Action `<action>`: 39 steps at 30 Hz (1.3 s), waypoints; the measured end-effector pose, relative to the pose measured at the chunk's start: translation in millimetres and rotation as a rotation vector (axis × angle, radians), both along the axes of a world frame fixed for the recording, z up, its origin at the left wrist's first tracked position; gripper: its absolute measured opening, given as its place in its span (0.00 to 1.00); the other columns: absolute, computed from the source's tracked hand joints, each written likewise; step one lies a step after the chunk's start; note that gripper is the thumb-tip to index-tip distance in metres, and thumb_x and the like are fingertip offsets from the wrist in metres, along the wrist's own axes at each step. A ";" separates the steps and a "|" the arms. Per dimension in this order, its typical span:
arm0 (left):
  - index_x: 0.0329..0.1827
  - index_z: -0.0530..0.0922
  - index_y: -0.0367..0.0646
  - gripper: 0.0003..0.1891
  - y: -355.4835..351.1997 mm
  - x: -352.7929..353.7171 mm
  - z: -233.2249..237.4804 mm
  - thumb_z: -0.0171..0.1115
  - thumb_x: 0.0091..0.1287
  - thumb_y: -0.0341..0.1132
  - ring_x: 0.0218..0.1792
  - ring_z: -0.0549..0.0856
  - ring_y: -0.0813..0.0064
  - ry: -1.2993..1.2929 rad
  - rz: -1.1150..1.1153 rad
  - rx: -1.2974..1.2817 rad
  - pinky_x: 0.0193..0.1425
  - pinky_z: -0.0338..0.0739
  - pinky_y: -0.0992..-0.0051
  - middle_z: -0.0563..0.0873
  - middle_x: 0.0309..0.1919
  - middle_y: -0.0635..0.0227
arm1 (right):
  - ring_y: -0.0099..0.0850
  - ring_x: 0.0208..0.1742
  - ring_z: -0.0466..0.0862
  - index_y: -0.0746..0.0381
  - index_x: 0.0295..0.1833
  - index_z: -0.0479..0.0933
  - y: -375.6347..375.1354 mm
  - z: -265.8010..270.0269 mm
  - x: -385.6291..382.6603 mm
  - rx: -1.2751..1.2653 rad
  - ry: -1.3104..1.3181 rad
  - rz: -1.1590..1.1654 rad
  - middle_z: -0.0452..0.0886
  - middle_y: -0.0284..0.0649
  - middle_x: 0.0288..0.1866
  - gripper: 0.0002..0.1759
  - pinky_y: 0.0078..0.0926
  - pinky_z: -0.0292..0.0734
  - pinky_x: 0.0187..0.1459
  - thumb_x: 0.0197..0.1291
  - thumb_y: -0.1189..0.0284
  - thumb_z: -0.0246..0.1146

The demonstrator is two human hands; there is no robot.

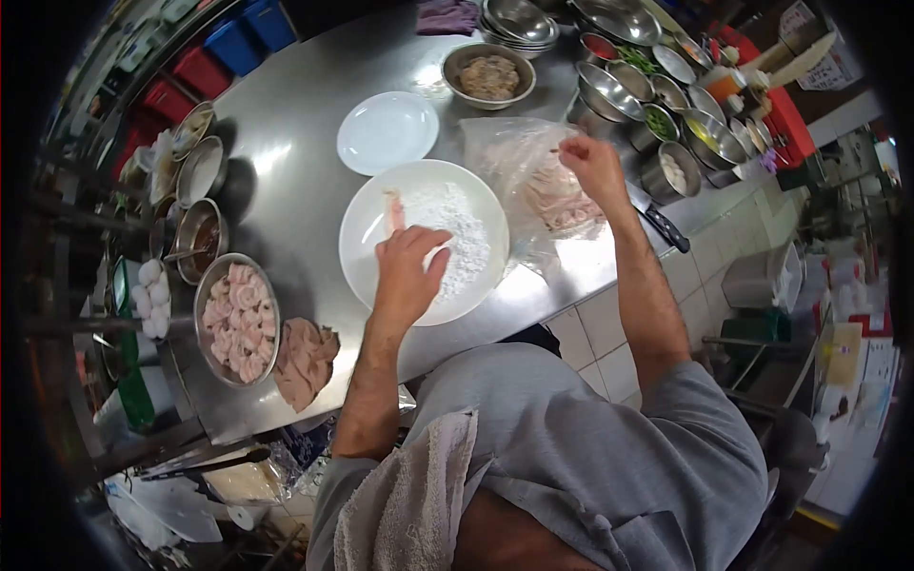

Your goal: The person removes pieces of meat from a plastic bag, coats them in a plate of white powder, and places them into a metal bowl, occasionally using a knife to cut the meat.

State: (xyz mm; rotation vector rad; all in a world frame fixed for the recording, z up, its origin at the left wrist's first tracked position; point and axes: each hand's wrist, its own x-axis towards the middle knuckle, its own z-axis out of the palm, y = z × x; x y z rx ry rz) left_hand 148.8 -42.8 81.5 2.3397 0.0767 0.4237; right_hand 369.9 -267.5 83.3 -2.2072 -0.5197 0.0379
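My left hand (411, 271) is over a wide white plate (357, 257), its fingers bent and thumb apart. A thin strip of pale pink meat (393, 207) lies on the plate, its near end at my fingers. White powder (457, 238) is heaped across the plate's right half. To the right, my right hand (592, 167) is raised above a clear plastic bag (490, 143) of pale meat slices (562, 200). Its fingertips are pinched together; what they hold, if anything, is too small to make out.
Left are a steel bowl of rolled pink meat (238, 324) and a brownish cloth (307, 362). Behind are a smaller white plate (387, 133) and a bowl of minced filling (488, 78). A black-handled knife (666, 228) lies right, near several steel bowls (609, 92).
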 end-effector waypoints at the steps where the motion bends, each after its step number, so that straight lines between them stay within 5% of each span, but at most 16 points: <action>1: 0.39 0.81 0.46 0.08 -10.6 13.7 -1.5 0.62 0.57 0.30 0.39 0.77 0.67 -0.106 -0.070 0.049 0.49 0.64 0.68 0.82 0.35 0.69 | 0.31 0.33 0.83 0.66 0.41 0.79 -9.4 -8.1 -5.7 -0.004 0.000 -0.012 0.83 0.47 0.33 0.12 0.27 0.76 0.37 0.49 0.73 0.63; 8: 0.39 0.82 0.47 0.08 -90.1 110.0 -25.0 0.61 0.57 0.31 0.41 0.77 0.68 -0.148 -0.212 0.232 0.48 0.65 0.66 0.82 0.35 0.68 | 0.43 0.41 0.78 0.63 0.35 0.80 -12.6 -43.3 -20.3 -0.331 -0.205 0.179 0.79 0.47 0.37 0.10 0.37 0.74 0.43 0.44 0.72 0.63; 14: 0.38 0.79 0.50 0.09 -95.5 152.2 -59.3 0.55 0.55 0.29 0.42 0.76 0.68 0.032 0.049 0.535 0.47 0.63 0.65 0.82 0.35 0.70 | 0.44 0.50 0.71 0.64 0.41 0.75 -22.1 -50.0 -19.8 -0.475 -0.253 0.299 0.72 0.45 0.46 0.18 0.38 0.71 0.49 0.41 0.72 0.65; 17: 0.41 0.79 0.50 0.12 -96.3 147.0 -64.2 0.55 0.54 0.28 0.43 0.76 0.68 0.095 0.090 0.539 0.47 0.62 0.64 0.80 0.36 0.70 | 0.44 0.47 0.74 0.65 0.40 0.75 -27.4 -63.2 -11.8 -0.331 -0.294 0.293 0.74 0.46 0.42 0.17 0.39 0.72 0.47 0.41 0.72 0.64; 20: 0.44 0.79 0.53 0.16 -102.1 137.5 -62.4 0.62 0.50 0.30 0.46 0.75 0.69 0.106 -0.018 0.541 0.49 0.62 0.61 0.78 0.38 0.72 | 0.45 0.41 0.78 0.66 0.39 0.76 -32.0 -63.2 8.5 -0.172 -0.052 0.264 0.78 0.47 0.36 0.16 0.37 0.74 0.42 0.42 0.72 0.65; 23: 0.41 0.79 0.54 0.14 -113.5 130.7 -54.0 0.63 0.49 0.32 0.47 0.74 0.70 0.048 -0.083 0.481 0.52 0.60 0.58 0.76 0.38 0.72 | 0.34 0.29 0.80 0.66 0.35 0.77 -36.7 -77.2 31.5 0.071 0.263 0.240 0.80 0.44 0.26 0.13 0.28 0.74 0.34 0.43 0.70 0.65; 29: 0.39 0.81 0.52 0.12 -124.8 133.2 -59.9 0.63 0.50 0.36 0.47 0.74 0.70 0.181 -0.112 0.679 0.56 0.57 0.53 0.75 0.43 0.69 | 0.29 0.29 0.78 0.65 0.40 0.75 -35.1 -78.8 32.5 0.221 0.333 0.130 0.78 0.40 0.28 0.13 0.26 0.73 0.33 0.45 0.74 0.62; 31: 0.38 0.82 0.51 0.12 -120.5 134.0 -58.9 0.64 0.50 0.37 0.47 0.73 0.68 0.144 -0.132 0.512 0.58 0.55 0.54 0.76 0.40 0.68 | 0.30 0.30 0.78 0.65 0.41 0.74 -38.6 -73.3 20.7 0.223 0.251 0.111 0.78 0.41 0.30 0.14 0.26 0.73 0.33 0.46 0.75 0.62; 33: 0.38 0.82 0.49 0.12 -116.8 136.2 -46.8 0.64 0.51 0.38 0.45 0.76 0.65 0.203 -0.114 0.331 0.56 0.59 0.56 0.78 0.38 0.67 | 0.32 0.32 0.78 0.66 0.44 0.73 -43.5 -70.8 6.8 0.210 -0.125 0.061 0.76 0.43 0.35 0.16 0.25 0.74 0.35 0.46 0.76 0.61; 36: 0.38 0.82 0.44 0.13 -103.0 149.9 -43.7 0.65 0.53 0.39 0.40 0.80 0.65 0.285 -0.040 -0.036 0.48 0.68 0.62 0.82 0.33 0.65 | 0.30 0.34 0.77 0.66 0.45 0.72 -52.1 -58.5 -10.2 0.218 -0.122 0.045 0.74 0.41 0.38 0.17 0.24 0.75 0.38 0.47 0.76 0.63; 37: 0.39 0.82 0.40 0.14 -101.4 153.8 -40.4 0.65 0.54 0.39 0.36 0.82 0.66 0.307 0.011 -0.229 0.41 0.73 0.67 0.83 0.30 0.64 | 0.25 0.35 0.77 0.66 0.47 0.73 -52.3 -43.7 -18.4 0.361 0.241 0.088 0.75 0.38 0.37 0.18 0.22 0.75 0.39 0.49 0.75 0.65; 39: 0.40 0.81 0.38 0.13 -101.0 158.6 -21.9 0.65 0.55 0.36 0.34 0.81 0.74 0.331 -0.036 -0.481 0.38 0.74 0.74 0.84 0.30 0.65 | 0.23 0.35 0.76 0.65 0.48 0.73 -49.5 -37.5 -23.2 0.436 0.307 0.146 0.76 0.37 0.37 0.19 0.20 0.75 0.39 0.49 0.74 0.66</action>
